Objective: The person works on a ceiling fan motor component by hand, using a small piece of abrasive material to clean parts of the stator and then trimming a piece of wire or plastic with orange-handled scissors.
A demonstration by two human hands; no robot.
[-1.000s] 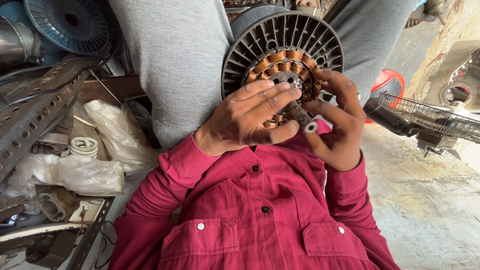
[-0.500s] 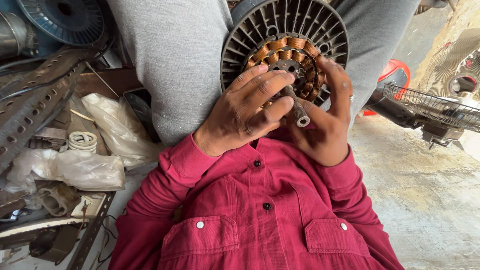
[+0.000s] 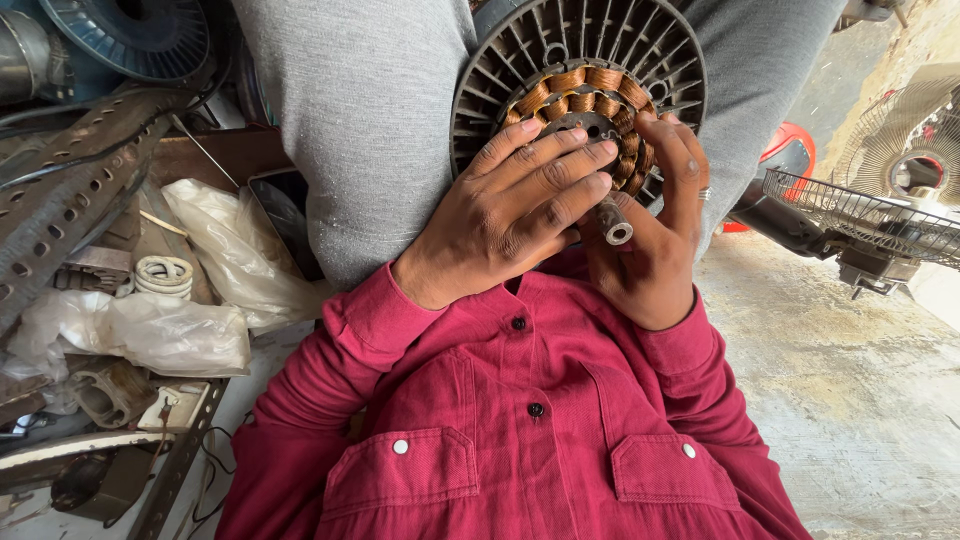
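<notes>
Between the grey-trousered knees a dark finned fan motor (image 3: 578,90) with copper coils rests on the lap. Both hands grip it: left hand (image 3: 510,205) spread flat across the coils, right hand (image 3: 655,235) wrapped around its shaft (image 3: 612,222). Plastic bags (image 3: 215,255) lie left.

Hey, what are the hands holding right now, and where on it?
Both hands hold the fan motor. The left hand lies across its copper windings; the right hand cups its rim, with the shaft between them.
</notes>
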